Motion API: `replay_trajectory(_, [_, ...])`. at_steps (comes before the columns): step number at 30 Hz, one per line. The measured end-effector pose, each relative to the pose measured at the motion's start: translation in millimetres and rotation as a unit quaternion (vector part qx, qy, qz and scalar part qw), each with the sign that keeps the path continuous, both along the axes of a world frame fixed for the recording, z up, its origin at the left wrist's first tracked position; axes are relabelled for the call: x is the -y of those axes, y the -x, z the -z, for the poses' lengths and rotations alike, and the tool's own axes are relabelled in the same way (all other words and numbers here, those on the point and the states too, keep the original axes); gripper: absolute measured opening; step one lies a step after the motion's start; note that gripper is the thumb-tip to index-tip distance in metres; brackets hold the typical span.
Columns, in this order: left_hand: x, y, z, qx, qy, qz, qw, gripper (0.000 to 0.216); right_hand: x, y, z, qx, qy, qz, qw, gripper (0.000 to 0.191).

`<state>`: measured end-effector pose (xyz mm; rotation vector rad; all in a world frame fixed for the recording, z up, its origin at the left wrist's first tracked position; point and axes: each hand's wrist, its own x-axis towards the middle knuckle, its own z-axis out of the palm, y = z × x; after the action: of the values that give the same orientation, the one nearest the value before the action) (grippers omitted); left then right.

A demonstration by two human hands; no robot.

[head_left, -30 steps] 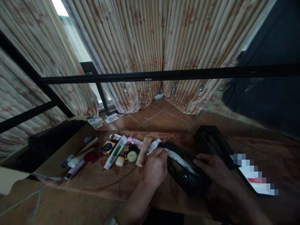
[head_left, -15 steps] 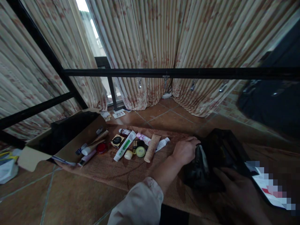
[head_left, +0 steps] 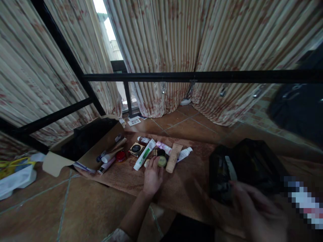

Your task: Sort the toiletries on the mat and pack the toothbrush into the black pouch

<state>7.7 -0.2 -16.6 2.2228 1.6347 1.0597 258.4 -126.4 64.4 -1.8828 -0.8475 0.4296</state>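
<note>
Took the left hand (head_left: 152,179) off the black pouch (head_left: 219,176) and over to the pale jar (head_left: 146,162).
Half-curled its grip there, beside the green-lidded jar (head_left: 162,162) at one o'clock (could not tell whether holding either). Left the pouch at three o'clock on the brown cloth (head_left: 174,190), near only the right hand (head_left: 257,208). Bent the right grip by the pouch's pale strip (head_left: 230,168), too blurred to show any hold. Thus split the hands between jars and pouch.
</note>
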Motion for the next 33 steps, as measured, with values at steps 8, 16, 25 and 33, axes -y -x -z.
replay_trajectory(8, [1.2, -3.1, 13.8, -0.031, 0.034, 0.042, 0.998, 0.046, -71.6, 77.2, 58.2, 0.104, -0.014, -0.352, 0.930, 0.028])
replay_trajectory(16, [2.1, 1.3, 19.2, -0.003, 0.037, 0.036, 0.999, 0.041, -143.4, 90.0, 71.0, 0.272, 0.064, -0.440, 0.853, 0.050])
replay_trajectory(25, [0.5, 3.1, 24.2, 0.031, 0.047, 0.038, 0.998, 0.034, -154.8, 99.5, 59.8, 0.380, 0.175, -0.526, 0.741, 0.037])
replay_trajectory(33, [13.5, 38.7, -4.9, 0.045, -0.045, -0.041, 0.997, 0.038, -139.4, 87.2, 67.5, 0.353, 0.147, -0.513, 0.769, 0.064])
